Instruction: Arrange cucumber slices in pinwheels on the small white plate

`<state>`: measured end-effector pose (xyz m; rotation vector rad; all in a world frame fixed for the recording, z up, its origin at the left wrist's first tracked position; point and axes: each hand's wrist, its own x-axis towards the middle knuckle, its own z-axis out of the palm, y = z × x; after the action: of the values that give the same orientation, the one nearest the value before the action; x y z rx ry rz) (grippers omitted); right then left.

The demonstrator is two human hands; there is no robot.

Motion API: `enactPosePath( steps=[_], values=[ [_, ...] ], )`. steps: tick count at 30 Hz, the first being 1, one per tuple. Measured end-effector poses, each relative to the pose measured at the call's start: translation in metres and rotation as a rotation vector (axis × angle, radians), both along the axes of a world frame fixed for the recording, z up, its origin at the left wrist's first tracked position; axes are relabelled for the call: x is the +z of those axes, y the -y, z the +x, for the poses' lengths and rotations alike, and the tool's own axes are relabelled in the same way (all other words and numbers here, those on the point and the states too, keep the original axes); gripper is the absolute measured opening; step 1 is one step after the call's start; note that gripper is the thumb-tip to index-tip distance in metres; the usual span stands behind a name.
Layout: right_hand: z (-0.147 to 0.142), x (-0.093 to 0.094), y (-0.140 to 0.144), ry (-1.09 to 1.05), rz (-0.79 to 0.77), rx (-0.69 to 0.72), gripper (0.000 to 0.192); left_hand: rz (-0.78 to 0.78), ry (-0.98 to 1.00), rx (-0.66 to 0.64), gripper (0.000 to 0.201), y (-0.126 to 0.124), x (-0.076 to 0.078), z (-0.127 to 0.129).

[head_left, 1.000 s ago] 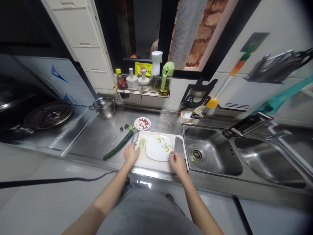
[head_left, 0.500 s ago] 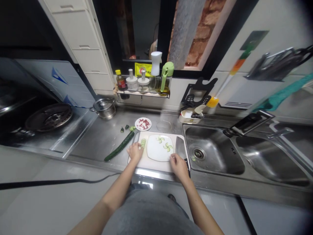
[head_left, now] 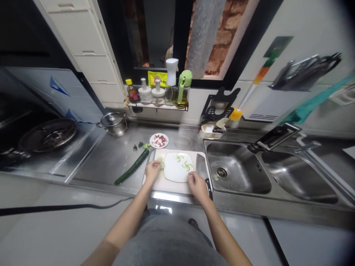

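Through my head camera I see pale green cucumber slices (head_left: pixel 160 161) overlapping on the cutting board (head_left: pixel 166 187), just left of a white plate (head_left: pixel 173 174); they are too small for me to count. The one smooth, round-cornered plate carries two pinwheels (head_left: pixel 188 166) of thin, curved pieces. My left hand (head_left: pixel 152 170) has bent fingers, tips at the slices; I can't tell whether it grips one. My right hand (head_left: pixel 197 183) curls loosely at the plate's near right corner, its hold unclear. One long, dark, bumpy cucumber (head_left: pixel 131 168) lies on the steel desk (head_left: pixel 94 162).
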<state>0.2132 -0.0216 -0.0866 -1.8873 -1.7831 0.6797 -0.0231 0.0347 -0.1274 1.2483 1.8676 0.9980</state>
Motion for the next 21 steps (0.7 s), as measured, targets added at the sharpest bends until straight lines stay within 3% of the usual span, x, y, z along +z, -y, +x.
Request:
enactPosePath(
  steps=[3, 6, 13, 16, 21],
  values=[
    [-0.007, 0.014, -0.006, -0.052, 0.02, 0.008, 0.035, 0.083, 0.307, 0.027, 0.023, -0.003, 0.019, 0.006],
    [-0.016, 0.03, -0.012, -0.137, 0.064, 0.01, 0.032, 0.128, 0.474, -0.022, 0.024, 0.0, 0.044, 0.014],
    [-0.032, 0.063, -0.028, -0.388, 0.266, 0.132, 0.028, 0.241, 0.473, -0.157, 0.022, 0.016, 0.094, 0.024],
    [-0.038, 0.071, -0.035, -0.388, 0.316, 0.218, 0.026, 0.269, 0.406, -0.221, 0.02, 0.02, 0.102, 0.025],
    [-0.045, 0.076, -0.04, -0.331, 0.304, 0.323, 0.019, 0.28, 0.418, -0.286, 0.021, 0.021, 0.101, 0.028]
  ],
)
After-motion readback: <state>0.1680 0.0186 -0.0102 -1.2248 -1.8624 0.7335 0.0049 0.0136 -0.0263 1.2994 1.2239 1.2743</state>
